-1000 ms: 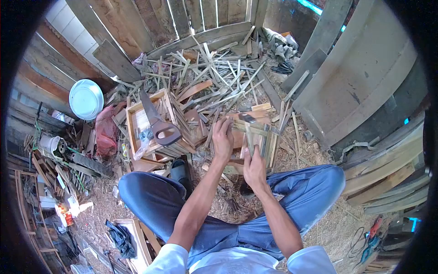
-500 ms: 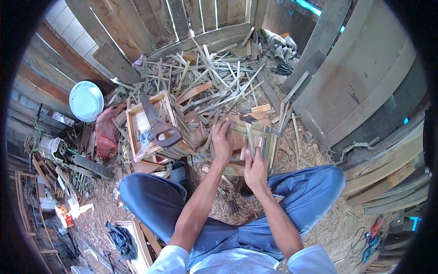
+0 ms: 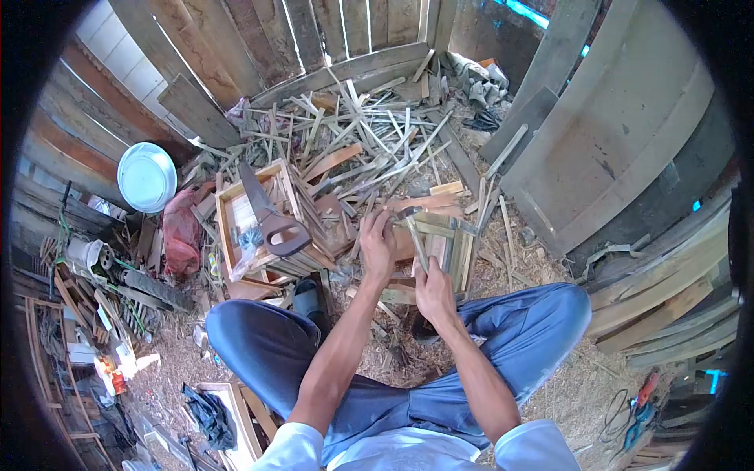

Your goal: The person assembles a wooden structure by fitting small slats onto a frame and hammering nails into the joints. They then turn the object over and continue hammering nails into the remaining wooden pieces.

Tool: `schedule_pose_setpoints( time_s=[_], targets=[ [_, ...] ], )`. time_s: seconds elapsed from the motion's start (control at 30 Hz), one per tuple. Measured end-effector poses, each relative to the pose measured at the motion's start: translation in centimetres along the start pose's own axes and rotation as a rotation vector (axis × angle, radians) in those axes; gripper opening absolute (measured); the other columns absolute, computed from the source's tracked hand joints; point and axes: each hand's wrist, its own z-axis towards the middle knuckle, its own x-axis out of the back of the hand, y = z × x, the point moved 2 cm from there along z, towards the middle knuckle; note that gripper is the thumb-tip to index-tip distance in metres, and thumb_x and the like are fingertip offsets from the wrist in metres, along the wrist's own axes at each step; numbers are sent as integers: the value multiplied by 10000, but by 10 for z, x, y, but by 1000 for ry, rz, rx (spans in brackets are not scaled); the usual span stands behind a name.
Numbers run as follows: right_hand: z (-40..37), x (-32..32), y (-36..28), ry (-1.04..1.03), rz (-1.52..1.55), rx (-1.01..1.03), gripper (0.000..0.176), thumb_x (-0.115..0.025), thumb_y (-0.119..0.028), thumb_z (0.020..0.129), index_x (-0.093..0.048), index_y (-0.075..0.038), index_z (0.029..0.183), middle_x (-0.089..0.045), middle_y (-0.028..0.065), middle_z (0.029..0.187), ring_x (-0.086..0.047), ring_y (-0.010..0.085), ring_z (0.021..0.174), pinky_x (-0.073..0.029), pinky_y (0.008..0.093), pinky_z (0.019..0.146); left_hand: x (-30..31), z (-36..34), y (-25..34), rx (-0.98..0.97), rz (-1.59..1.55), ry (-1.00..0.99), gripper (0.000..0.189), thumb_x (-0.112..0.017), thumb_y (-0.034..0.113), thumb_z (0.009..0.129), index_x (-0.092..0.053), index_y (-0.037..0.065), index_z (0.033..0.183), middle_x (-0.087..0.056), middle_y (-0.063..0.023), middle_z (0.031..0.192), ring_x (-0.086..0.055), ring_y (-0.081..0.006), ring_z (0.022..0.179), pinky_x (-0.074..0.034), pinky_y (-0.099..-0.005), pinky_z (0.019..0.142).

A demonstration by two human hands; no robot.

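Your right hand gripped the hammer, likely head-heavy, suitably low; your left hand, grip unclear, sat at the frame's ten o'clock.

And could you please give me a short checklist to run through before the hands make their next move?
1. Grip on the hammer: ok, the right hand is closed around its handle.
2. Left hand well clear of the hammer head: not ok, its fingers are close beside it.
3. Any nail at the slatted wooden frame: cannot tell, too small to see.
4. Frame joints tight: cannot tell from this angle.
5. Handsaw away from both hands: ok, it lies across the wooden crate.
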Motion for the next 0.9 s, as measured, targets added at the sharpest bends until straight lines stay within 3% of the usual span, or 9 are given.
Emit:
schedule_pose_setpoints(
  time_s=[0.1, 0.13, 0.23, 0.4, 0.5, 0.57, 0.7, 0.83, 0.9],
  targets=[
    [-7, 3, -4, 114, 64, 143, 362, -484, -229, 983, -476, 24, 1243, -607, 318, 703, -615, 502, 697, -475, 561, 596, 0, -3, 6, -15, 8, -36, 190, -621, -20, 819, -656, -12, 1005, -637, -156, 1024, -575, -350, 964, -466, -414, 852],
    [-9, 6, -8, 142, 71, 136, 479, -482, -231, 981, -393, 11, 1384, -611, 309, 691, -623, 490, 680, -489, 555, 601, -2, -2, 5, -29, 4, -35, 201, -620, -26, 813, -656, -13, 1010, -639, -156, 1037, -578, -349, 959, -469, -413, 853],
    [-1, -4, 2, -13, -55, 42, 545, -479, -236, 983, -320, -5, 1451, -607, 309, 683, -621, 488, 672, -482, 555, 589, -1, -2, 9, -23, 29, -32, 220, -591, -70, 801, -663, -9, 999, -638, -164, 1069, -571, -357, 947, -467, -410, 848],
    [-6, 1, -3, -3, 8, 76, 588, -484, -233, 977, -267, -15, 1478, -609, 310, 684, -624, 488, 679, -496, 553, 607, 0, -3, 7, -34, 22, -26, 214, -603, -69, 805, -656, -15, 1005, -643, -164, 1045, -583, -354, 934, -474, -417, 841],
    [-5, 2, -3, 97, 92, 108, 547, -484, -242, 977, -323, -5, 1443, -608, 311, 685, -624, 492, 690, -493, 560, 612, -3, -2, 6, -23, -9, -21, 195, -618, -58, 805, -656, -14, 991, -646, -158, 1030, -581, -351, 919, -470, -421, 833],
    [1, -1, -1, -8, -20, -6, 311, -494, -224, 982, -493, 52, 1125, -588, 320, 712, -596, 516, 738, -430, 564, 602, -3, -5, -4, -8, 4, -7, 198, -625, -44, 803, -660, -9, 995, -646, -153, 1025, -581, -344, 936, -470, -411, 841],
    [-9, 9, -15, 86, 111, 56, 290, -491, -227, 974, -504, 26, 1114, -590, 316, 699, -590, 523, 731, -436, 568, 612, -1, -3, 3, -12, 32, -15, 190, -629, -17, 814, -664, -7, 1000, -648, -151, 1004, -586, -339, 940, -470, -403, 839],
    [-7, 10, -12, 25, 35, 42, 300, -487, -251, 987, -507, 25, 1101, -591, 311, 706, -599, 513, 734, -439, 554, 616, -1, -2, 7, 26, -15, -64, 203, -619, -54, 803, -658, -12, 999, -650, -151, 1057, -583, -345, 952, -476, -415, 846],
    [-5, 9, -13, 18, 53, -16, 312, -485, -272, 994, -508, 28, 1078, -591, 316, 723, -603, 505, 747, -441, 543, 624, 3, 0, 4, 12, 30, -16, 179, -627, -5, 823, -661, -13, 999, -644, -150, 1015, -585, -337, 942, -467, -401, 842]
  ],
)
